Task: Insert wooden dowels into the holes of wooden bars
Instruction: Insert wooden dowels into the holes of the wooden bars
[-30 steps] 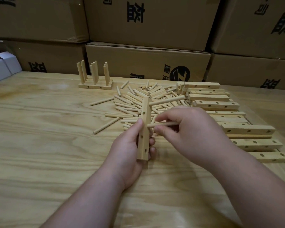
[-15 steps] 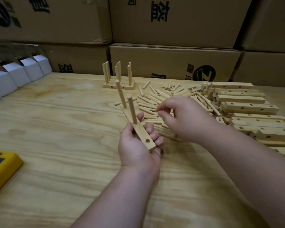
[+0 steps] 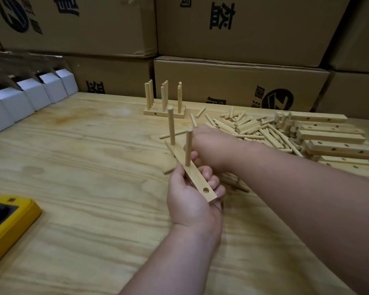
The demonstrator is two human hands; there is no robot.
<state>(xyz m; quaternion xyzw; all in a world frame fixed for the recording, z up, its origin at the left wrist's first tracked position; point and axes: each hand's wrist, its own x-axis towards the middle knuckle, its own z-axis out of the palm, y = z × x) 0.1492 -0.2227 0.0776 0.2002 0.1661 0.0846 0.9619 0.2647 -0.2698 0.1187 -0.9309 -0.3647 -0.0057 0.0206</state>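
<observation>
Wooden bar (image 3: 192,175) with two dowels standing upright in it is gripped in the left hand (image 3: 192,201), thumb on the near-left edge and fingers curled round the far side; the farther dowel (image 3: 171,126) stands near the bar's far end, the nearer dowel (image 3: 188,146) at its middle, and one open hole (image 3: 206,190) shows near the end closest to the camera; the bar is held off the plywood table (image 3: 83,167), angled away toward the left; the right hand (image 3: 209,147) lies just behind the bar, knuckles toward the camera, its fingers hidden behind the dowels and the left hand, so I cannot tell whether it pinches anything; beyond it a loose pile of dowels (image 3: 249,126) lies on the table, with a stack of drilled bars (image 3: 332,137) touching the pile at the right; farther back stands a finished group of bars with upright dowels (image 3: 164,103); cardboard boxes (image 3: 232,81) line the back; white boxes (image 3: 30,96) sit at the left edge, and a yellow object (image 3: 11,220) lies at the near left.
</observation>
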